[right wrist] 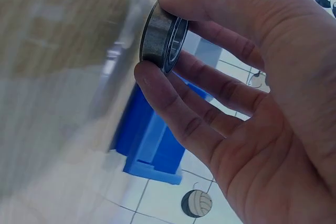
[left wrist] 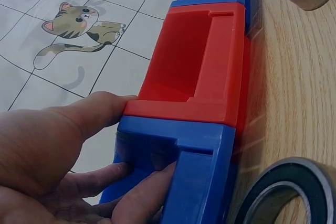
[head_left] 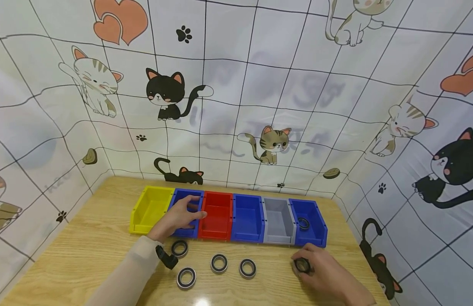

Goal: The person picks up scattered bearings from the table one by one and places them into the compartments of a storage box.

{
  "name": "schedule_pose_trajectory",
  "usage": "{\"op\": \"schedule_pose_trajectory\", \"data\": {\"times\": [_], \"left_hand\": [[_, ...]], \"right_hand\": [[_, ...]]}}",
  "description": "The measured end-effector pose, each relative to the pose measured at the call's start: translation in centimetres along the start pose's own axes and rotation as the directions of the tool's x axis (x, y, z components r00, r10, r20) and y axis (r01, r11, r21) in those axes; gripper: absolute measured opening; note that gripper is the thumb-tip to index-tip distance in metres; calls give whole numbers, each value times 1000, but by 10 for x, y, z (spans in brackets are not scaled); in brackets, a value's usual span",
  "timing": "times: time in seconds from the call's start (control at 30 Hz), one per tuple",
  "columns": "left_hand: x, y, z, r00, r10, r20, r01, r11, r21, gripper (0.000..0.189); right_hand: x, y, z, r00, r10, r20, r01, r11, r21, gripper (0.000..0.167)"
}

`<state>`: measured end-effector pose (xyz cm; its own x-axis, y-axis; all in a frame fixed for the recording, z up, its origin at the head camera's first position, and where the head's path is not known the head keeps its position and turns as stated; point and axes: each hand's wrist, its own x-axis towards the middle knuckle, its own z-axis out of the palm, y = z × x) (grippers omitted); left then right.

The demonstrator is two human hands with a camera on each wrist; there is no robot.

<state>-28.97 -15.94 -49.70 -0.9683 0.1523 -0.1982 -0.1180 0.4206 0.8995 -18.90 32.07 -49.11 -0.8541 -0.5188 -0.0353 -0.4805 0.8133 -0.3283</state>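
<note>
My right hand (head_left: 322, 267) pinches a ball bearing (right wrist: 156, 38) between thumb and fingertips, in front of the rightmost blue bin (head_left: 321, 237). The bearing stands tilted, with its silver outer side toward the right wrist camera. My left hand (head_left: 178, 216) is at the blue bin (left wrist: 202, 145) second from the left. Its fingers reach down into that bin, and its thumb lies along the edge beside the red bin (left wrist: 181, 109). No bearing shows in the left hand; its lower fingertips are partly hidden by the bin's front wall. Another bearing (head_left: 299, 222) leans inside the rightmost blue bin.
Several bearings lie on the wooden table (head_left: 217, 293) before the bins, among them one bearing (head_left: 178, 278) near the left forearm. The row also has a yellow bin (head_left: 150, 210), a middle blue bin (head_left: 247, 212) and a grey bin (head_left: 278, 219). A cat-print curtain (head_left: 229, 85) surrounds the table.
</note>
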Motion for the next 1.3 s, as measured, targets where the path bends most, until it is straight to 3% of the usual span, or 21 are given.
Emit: {"op": "schedule_pose_trajectory", "data": {"times": [0.37, 0.7, 1.07, 1.3], "left_hand": [[2, -3, 0, 1000, -3, -1, 3, 1000, -12, 82], [0, -1, 0, 1000, 2, 1, -2, 1000, 0, 83], [0, -2, 0, 1000, -1, -2, 1, 1000, 4, 82], [-1, -2, 0, 1000, -5, 0, 5, 1000, 3, 83]], "right_hand": [[25, -14, -19, 990, -107, -89, 104, 994, -32, 38], [55, -22, -43, 980, -155, -123, 144, 985, -94, 38], [98, -19, -54, 984, -151, -94, 139, 983, -120, 35], [122, -11, -47, 996, -74, -46, 68, 991, -116, 37]]}}
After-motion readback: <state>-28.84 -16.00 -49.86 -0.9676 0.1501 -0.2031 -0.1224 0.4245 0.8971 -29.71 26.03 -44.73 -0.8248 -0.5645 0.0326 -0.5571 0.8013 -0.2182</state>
